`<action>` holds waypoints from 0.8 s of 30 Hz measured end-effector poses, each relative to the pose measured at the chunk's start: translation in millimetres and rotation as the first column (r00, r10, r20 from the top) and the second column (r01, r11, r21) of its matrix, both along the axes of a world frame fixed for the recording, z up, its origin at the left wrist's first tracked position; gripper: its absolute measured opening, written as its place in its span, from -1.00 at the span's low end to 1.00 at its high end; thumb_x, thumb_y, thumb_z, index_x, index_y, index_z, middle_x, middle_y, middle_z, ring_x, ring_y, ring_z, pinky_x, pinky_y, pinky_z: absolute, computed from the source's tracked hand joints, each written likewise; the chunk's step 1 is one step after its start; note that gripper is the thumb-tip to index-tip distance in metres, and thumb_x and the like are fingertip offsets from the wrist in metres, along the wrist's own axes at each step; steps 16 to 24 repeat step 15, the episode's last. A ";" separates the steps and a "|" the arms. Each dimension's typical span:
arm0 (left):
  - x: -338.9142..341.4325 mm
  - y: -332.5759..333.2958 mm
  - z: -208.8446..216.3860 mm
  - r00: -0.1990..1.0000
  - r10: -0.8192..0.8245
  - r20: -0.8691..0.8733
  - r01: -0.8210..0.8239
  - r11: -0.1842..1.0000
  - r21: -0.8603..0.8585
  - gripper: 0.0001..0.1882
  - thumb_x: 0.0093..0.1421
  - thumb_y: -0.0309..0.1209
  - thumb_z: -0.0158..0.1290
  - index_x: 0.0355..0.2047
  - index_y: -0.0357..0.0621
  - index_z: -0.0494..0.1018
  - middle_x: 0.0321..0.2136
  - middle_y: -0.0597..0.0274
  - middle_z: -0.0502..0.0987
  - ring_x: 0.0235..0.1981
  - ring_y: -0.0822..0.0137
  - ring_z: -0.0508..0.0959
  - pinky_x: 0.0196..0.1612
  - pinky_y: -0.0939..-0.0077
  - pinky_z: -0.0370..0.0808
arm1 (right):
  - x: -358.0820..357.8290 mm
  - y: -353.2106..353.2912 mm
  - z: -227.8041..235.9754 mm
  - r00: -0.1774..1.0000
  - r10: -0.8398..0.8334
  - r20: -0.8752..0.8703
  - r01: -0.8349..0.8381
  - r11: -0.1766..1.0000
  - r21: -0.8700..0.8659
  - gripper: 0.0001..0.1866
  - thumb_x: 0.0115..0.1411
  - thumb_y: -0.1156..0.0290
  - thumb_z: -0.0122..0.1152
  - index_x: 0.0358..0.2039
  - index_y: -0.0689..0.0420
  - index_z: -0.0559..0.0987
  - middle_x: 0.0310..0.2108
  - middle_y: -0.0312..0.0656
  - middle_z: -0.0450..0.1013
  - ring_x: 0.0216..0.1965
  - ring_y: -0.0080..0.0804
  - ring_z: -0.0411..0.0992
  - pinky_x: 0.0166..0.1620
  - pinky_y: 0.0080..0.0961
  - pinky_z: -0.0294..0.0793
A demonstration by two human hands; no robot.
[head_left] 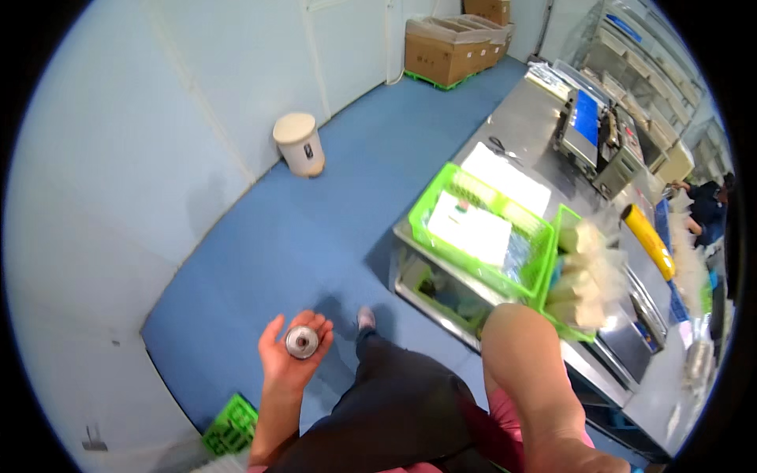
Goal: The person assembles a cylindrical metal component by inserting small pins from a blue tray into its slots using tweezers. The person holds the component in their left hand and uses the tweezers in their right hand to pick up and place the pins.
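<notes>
A small round silver piece with a dark centre [302, 342] rests in the palm of my left hand [289, 364]. That hand is turned up, its fingers curled around the piece's edge, held above the blue floor; the piece's exact kind is unclear. My right arm is bent, with the elbow beside the metal table's near edge. At the lower edge of the picture only the base of my right hand [579, 459] shows, so its fingers and anything in them are hidden.
A metal table [530, 118] on the right bears a green basket [426, 206] with papers, another basket of pale bags [583, 276], scissors [501, 148] and a yellow tube [648, 240]. A white bin [298, 143] stands by the wall. A green crate [231, 426] lies low left. Another person [704, 206] is far right.
</notes>
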State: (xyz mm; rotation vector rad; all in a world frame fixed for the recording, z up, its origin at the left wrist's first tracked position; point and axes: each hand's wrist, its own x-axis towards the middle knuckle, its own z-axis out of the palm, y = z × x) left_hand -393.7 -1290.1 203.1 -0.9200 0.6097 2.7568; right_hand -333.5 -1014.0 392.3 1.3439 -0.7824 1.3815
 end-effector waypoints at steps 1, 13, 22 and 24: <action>-22.1 -12.6 4.4 0.996 0.062 0.063 -0.058 0.996 -0.066 -0.56 0.19 -0.09 -0.11 -0.27 -0.27 0.46 -0.30 -0.01 0.54 -0.18 0.01 0.51 -0.10 0.19 0.50 | -30.3 -7.8 -7.2 1.000 0.020 -0.018 -0.020 0.999 -0.043 -0.79 -0.15 0.80 0.06 -0.50 0.23 0.51 -0.41 -0.42 0.43 -0.46 -0.73 0.39 -0.60 -0.73 0.34; -312.4 -143.0 -3.1 0.968 0.055 0.245 -0.044 0.998 -0.050 -0.61 0.18 -0.14 -0.11 -0.35 -0.26 0.51 -0.32 0.04 0.56 -0.17 0.04 0.52 -0.09 0.15 0.48 | -308.0 -96.6 28.9 0.978 -0.173 -0.112 0.173 0.985 -0.014 -0.77 -0.17 0.81 0.00 -0.51 0.23 0.52 -0.46 -0.41 0.39 -0.49 -0.66 0.37 -0.64 -0.69 0.30; -375.8 -150.7 -10.2 0.967 -0.049 0.252 0.067 0.996 -0.064 -0.61 0.18 -0.14 -0.11 -0.34 -0.27 0.50 -0.32 0.03 0.56 -0.17 0.03 0.52 -0.08 0.14 0.48 | -346.3 -100.8 29.2 0.961 -0.235 -0.146 0.246 0.968 0.059 -0.76 -0.17 0.81 -0.01 -0.51 0.23 0.52 -0.46 -0.40 0.40 -0.48 -0.65 0.38 -0.63 -0.69 0.30; -375.8 -150.7 -10.2 0.967 -0.049 0.252 0.067 0.996 -0.064 -0.61 0.18 -0.14 -0.11 -0.34 -0.27 0.50 -0.32 0.03 0.56 -0.17 0.03 0.52 -0.08 0.14 0.48 | -346.3 -100.8 29.2 0.961 -0.235 -0.146 0.246 0.968 0.059 -0.76 -0.17 0.81 -0.01 -0.51 0.23 0.52 -0.46 -0.40 0.40 -0.48 -0.65 0.38 -0.63 -0.69 0.30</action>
